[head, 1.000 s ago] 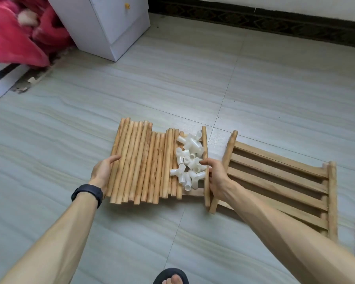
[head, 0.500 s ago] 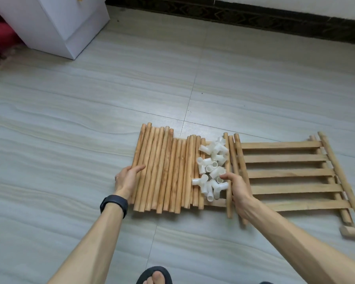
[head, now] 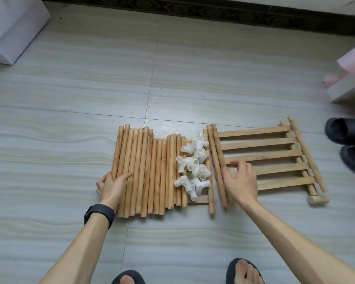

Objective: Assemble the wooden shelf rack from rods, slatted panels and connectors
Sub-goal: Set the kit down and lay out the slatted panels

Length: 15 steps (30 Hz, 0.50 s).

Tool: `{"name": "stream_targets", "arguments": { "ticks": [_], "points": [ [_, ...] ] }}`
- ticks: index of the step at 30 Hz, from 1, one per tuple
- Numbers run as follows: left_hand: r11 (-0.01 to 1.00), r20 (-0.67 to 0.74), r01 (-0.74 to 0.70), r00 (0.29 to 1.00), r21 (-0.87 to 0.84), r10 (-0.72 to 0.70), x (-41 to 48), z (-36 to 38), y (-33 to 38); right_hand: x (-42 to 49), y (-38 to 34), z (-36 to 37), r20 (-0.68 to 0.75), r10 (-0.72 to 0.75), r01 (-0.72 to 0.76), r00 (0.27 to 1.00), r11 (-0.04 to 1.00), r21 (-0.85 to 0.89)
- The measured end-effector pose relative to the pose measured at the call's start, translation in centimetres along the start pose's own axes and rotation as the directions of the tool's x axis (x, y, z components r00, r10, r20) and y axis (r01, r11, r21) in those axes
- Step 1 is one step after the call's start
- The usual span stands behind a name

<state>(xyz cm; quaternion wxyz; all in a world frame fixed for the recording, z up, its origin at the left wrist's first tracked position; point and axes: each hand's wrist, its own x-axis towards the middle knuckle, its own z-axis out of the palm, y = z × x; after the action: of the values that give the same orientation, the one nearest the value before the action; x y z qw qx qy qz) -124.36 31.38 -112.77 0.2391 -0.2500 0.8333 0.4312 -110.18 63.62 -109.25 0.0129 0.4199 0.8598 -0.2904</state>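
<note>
head view, rods (head: 143, 173) lengthwise away, slatted panel (head: 264, 158) slats crosswise

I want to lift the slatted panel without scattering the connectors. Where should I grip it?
Probably by the right side rail of the slatted panel, coming from the right. It lies flat, that edge is free, and slat gaps allow hooking under; its left rail lies close beside the white connectors.

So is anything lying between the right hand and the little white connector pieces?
Yes. Long wooden rods lie flat between the right hand and the white connectors. They sit low, so the hand could probably reach over them.
</note>
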Motion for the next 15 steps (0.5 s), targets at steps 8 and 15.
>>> {"name": "stream_targets", "arguments": {
  "ticks": [8,15],
  "points": [
    [0.996,0.055,-0.037,0.998,0.080,0.033,0.0,1.0,1.2,-1.6,2.7,1.7,0.336,-0.011,0.142,0.942,0.918,-0.369],
    [0.995,0.187,-0.071,0.981,0.069,0.057,-0.9,0.2,1.9,-3.7,4.6,0.9,0.266,-0.063,0.161,0.962,0.917,-0.366]
  ]
}}
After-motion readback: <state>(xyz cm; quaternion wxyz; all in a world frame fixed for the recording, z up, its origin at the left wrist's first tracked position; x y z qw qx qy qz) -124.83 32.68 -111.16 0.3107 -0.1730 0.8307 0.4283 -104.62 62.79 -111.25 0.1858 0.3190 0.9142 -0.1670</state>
